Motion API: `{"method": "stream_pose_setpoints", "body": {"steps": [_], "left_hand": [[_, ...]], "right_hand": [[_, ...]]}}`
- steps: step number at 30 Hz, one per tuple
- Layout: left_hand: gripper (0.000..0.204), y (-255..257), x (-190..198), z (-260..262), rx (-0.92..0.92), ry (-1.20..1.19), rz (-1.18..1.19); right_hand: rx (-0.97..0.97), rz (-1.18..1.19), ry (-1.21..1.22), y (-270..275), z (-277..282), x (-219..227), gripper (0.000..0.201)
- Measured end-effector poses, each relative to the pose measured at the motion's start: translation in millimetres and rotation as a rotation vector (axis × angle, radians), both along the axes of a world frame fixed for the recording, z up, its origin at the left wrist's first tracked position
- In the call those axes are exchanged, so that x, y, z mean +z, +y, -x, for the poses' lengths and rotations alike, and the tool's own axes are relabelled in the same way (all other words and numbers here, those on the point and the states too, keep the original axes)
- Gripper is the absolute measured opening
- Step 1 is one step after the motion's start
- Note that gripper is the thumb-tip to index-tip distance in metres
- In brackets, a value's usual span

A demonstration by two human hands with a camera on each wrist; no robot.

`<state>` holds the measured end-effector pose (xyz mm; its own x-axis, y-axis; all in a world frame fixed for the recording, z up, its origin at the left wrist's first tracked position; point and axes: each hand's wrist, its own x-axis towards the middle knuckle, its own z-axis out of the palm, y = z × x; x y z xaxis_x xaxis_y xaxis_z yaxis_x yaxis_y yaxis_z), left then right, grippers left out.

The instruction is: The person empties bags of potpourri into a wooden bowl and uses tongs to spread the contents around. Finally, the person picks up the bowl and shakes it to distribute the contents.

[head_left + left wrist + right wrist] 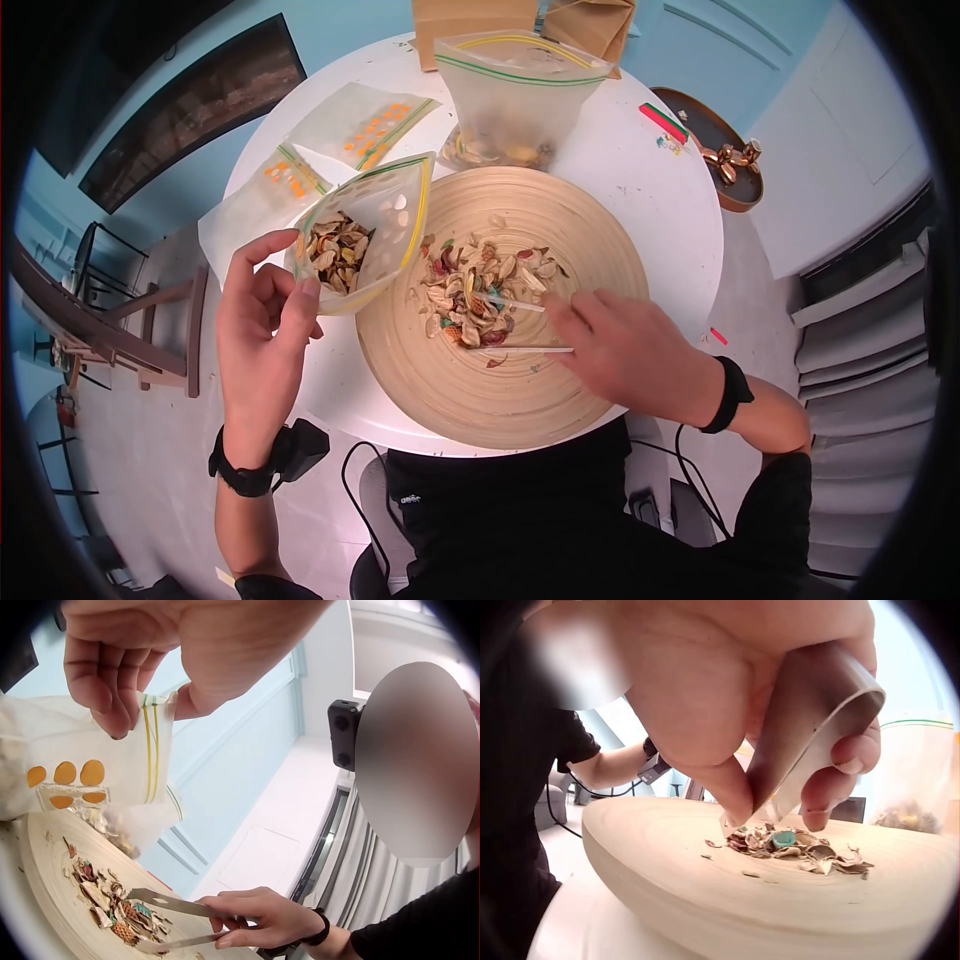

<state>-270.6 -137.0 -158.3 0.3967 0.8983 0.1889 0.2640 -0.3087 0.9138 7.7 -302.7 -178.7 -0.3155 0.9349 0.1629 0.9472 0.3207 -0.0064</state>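
Note:
My left hand pinches the edge of an open clear zip bag with thumb and fingers. Dried petals and leaves fill its lower part, and orange spots mark its side in the left wrist view. My right hand grips metal tongs, its thumb on one arm and its fingers on the other. The tongs' tips reach into a heap of potpourri in beige, dark red and teal. That heap lies in the middle of a round wooden plate, right beside the bag.
On the white round table, a large zip bag with dried pieces stands behind the plate. Two flat zip bags lie back left. Brown paper bags stand at the far edge. A dark oval tray is at the right.

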Motion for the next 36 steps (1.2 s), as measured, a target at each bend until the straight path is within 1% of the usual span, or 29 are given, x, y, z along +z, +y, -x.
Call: {"method": "stream_pose_setpoints", "body": {"steps": [1,2,4,5,7,10,13,17,22,25,29,35,36], "left_hand": [[0.041,-0.1,-0.2,0.0,0.001,-0.003,0.005],[0.041,-0.3,-0.5,0.5,0.002,-0.006,0.011],[0.041,-0.4,-1.5,0.9,0.004,-0.003,0.014],[0.041,-0.3,-1.9,0.5,0.003,-0.001,0.012],[0.041,-0.2,-0.9,-0.1,0.000,0.005,0.012],[0.041,-0.3,-0.2,-1.2,-0.003,0.005,0.010],[0.041,-1.5,0.1,-2.2,-0.001,0.003,0.010],[0.041,-0.5,-0.5,1.2,-0.006,0.010,0.006],[0.042,0.0,0.1,1.3,-0.008,0.004,0.014],[0.041,0.1,-0.9,1.8,-0.014,0.000,0.013],[0.041,-1.2,-2.0,2.7,-0.011,0.003,0.021],[0.042,-0.6,-1.4,3.7,-0.017,0.002,0.020],[0.042,-0.6,-2.4,3.9,-0.013,0.000,0.024]], "right_hand": [[-0.053,-0.023,-0.030,1.5,-2.2,-0.9,0.050],[-0.048,-0.021,-0.031,2.4,-3.5,-0.5,0.050],[-0.186,0.025,0.066,2.4,-5.8,0.0,0.047],[-0.186,0.026,0.066,3.1,-7.6,-0.6,0.047],[-0.223,0.087,0.157,5.3,-11.3,-3.6,0.043],[-0.212,0.128,0.209,12.0,-14.3,-6.2,0.039],[-0.185,0.111,0.236,14.4,-14.6,-9.6,0.038],[-0.219,0.145,0.217,9.1,-10.4,-3.4,0.036],[-0.251,0.117,0.179,3.4,-10.7,-5.9,0.034],[-0.261,0.132,0.213,1.4,-12.2,-2.4,0.037],[-0.292,0.122,0.181,-2.6,-13.1,1.0,0.039],[-0.373,0.203,0.211,-24.8,-11.9,18.3,0.041],[-0.394,0.255,0.193,-27.7,-11.5,21.6,0.042]]}}
